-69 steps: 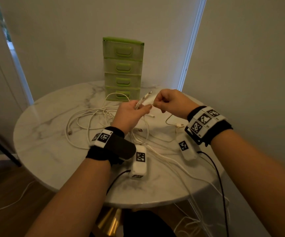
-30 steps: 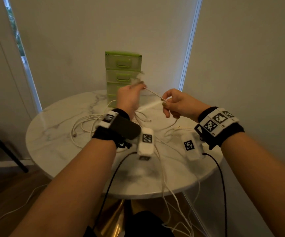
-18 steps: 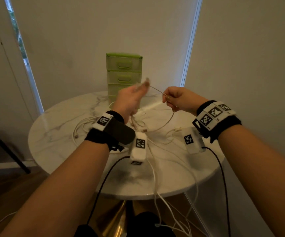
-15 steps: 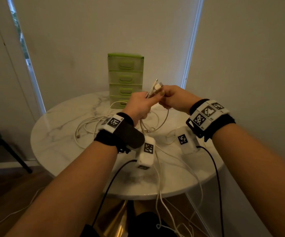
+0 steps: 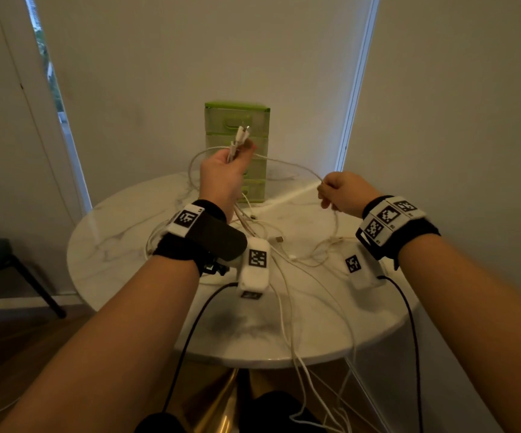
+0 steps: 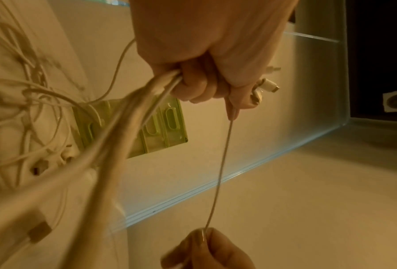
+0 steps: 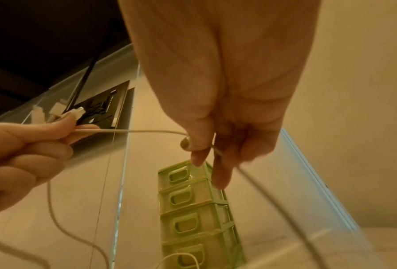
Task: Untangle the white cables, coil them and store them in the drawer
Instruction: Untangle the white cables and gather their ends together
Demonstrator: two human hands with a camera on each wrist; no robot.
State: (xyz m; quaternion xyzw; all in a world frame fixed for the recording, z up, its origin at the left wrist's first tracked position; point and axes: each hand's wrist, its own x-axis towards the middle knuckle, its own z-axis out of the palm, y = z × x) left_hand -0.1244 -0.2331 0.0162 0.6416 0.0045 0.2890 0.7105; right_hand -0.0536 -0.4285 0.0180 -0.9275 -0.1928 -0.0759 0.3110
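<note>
My left hand (image 5: 224, 170) (image 6: 206, 72) (image 7: 26, 160) is raised in front of the green drawer unit (image 5: 254, 120) (image 7: 192, 214) and grips a bundle of white cables (image 6: 132, 116), their plug ends (image 5: 241, 134) (image 6: 267, 87) (image 7: 59, 111) sticking up out of the fist. One thin white cable (image 5: 287, 162) (image 6: 220, 172) (image 7: 142, 131) runs from that fist to my right hand (image 5: 342, 192) (image 7: 215, 145) (image 6: 206, 249), which pinches it lower and to the right. More tangled cables (image 5: 284, 254) (image 6: 26, 112) lie on the round marble table (image 5: 127, 245).
The drawer unit stands at the table's far edge against the wall, its drawers closed. Several cables hang over the table's near edge (image 5: 309, 385) to the floor. A dark chair (image 5: 2, 264) stands at the left. Black wrist-camera leads (image 5: 190, 332) trail from both wrists.
My hands were close together at the plug ends. Now the left hand has risen with the bundle, and the right hand has moved away to the right and down along one cable.
</note>
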